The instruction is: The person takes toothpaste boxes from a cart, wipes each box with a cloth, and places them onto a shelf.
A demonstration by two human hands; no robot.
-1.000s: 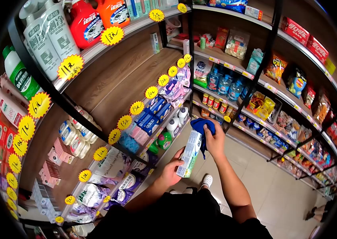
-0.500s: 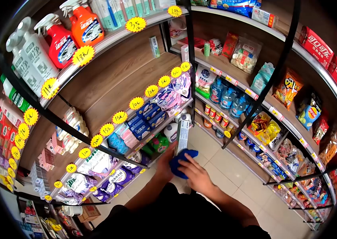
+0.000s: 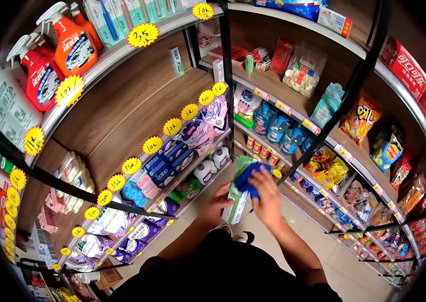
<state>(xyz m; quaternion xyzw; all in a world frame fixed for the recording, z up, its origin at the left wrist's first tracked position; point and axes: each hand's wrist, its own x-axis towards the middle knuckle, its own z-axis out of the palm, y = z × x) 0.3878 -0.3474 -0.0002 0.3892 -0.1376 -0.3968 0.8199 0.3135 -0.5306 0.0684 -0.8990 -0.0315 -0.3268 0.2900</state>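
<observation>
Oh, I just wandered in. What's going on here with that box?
A person stands between shop shelves, holding a long green-and-white box in the left hand. The right hand has a blue cloth against the box's face. Both hands are above the floor, away from the shelves. A small carton stands on the shelf to the left.

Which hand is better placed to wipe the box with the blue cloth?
Probably the right hand: its fingers are already on the blue cloth, which lies against the box. The left hand holds the box from the side, so it seems better suited to steadying.
</observation>
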